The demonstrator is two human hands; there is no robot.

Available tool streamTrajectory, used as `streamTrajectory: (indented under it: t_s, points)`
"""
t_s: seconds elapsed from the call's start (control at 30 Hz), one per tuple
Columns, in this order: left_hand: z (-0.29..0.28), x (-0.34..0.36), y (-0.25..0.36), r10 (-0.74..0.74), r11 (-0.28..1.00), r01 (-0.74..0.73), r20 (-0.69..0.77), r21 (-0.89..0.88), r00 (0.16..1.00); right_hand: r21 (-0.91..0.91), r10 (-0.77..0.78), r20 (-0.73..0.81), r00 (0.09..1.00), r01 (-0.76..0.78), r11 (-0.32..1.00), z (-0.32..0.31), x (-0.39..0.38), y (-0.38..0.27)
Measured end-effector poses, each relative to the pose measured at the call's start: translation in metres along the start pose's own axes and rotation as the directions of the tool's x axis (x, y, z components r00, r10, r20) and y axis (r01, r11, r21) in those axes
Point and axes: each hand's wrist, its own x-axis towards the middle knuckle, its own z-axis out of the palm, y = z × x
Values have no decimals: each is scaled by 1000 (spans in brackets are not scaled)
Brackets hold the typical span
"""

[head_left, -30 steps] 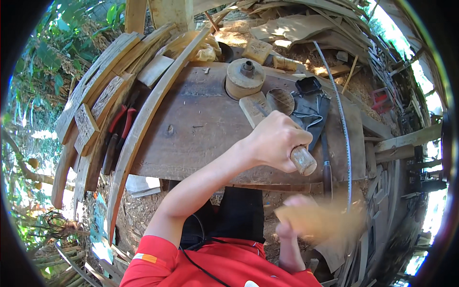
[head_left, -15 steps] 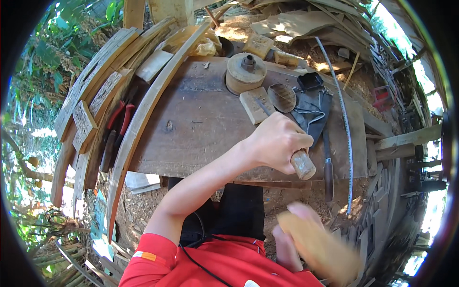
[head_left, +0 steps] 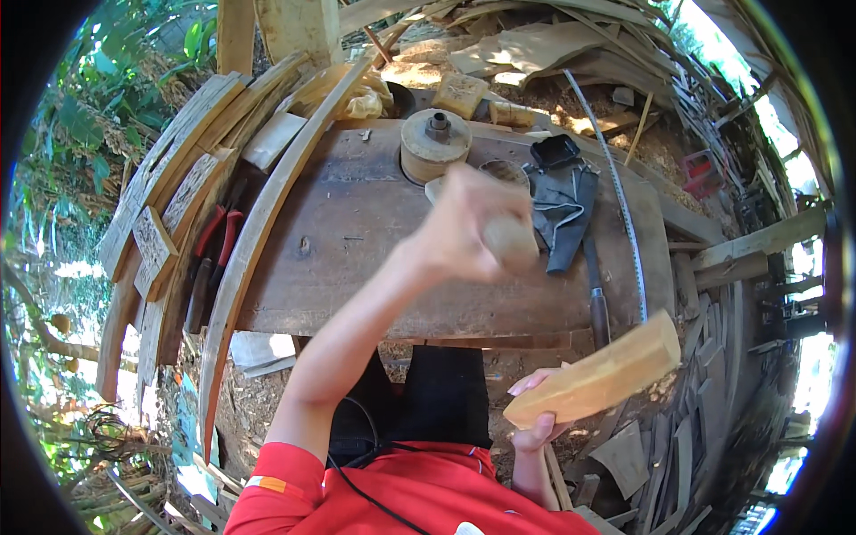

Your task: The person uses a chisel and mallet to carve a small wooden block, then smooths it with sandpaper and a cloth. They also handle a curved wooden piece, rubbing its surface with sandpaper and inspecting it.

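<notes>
Sunlight is broken by greenery (head_left: 98,116) on the left, and weathered timber is piled around a brown wooden bench (head_left: 294,276). Above it, one wooden handle (head_left: 511,243) is gripped by the left hand (head_left: 459,223), its fingers curled tight; hand and handle are blurred, and what is hidden beyond the fist cannot be told. Down at the lower right, off the bench's near edge, one pale wood block (head_left: 596,370) is held by the right hand (head_left: 532,437), fingers on the far side, thumb on the near, parted by the block's width; its free end is pointed up and right.

Counted on the bench: one round wooden drum (head_left: 434,147), one black case (head_left: 555,152), one dark pouch (head_left: 566,209), one dark-handled tool (head_left: 599,312), one long narrow strip (head_left: 628,214). Leftward, one curved plank (head_left: 267,209) is seen, two red handles (head_left: 229,232) just beyond.
</notes>
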Motion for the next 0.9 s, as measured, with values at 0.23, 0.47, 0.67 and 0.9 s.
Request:
streamTrajectory:
  t_s: [0.23,0.47,0.67,0.9]
  points:
    - [-44,44,20,-405,886,306,-261,-347,876,6,147,-28,989,-147,989,3,2,-6]
    - [-14,30,1,-266,964,265,-127,-28,955,-13,142,34,989,-141,990,9,8,-4]
    - [6,21,3,-188,980,191,53,-60,981,-184,-237,-34,971,227,956,3,41,-32]
    - [28,4,2,-29,999,27,97,20,995,-518,-251,402,881,444,731,-16,65,-47]
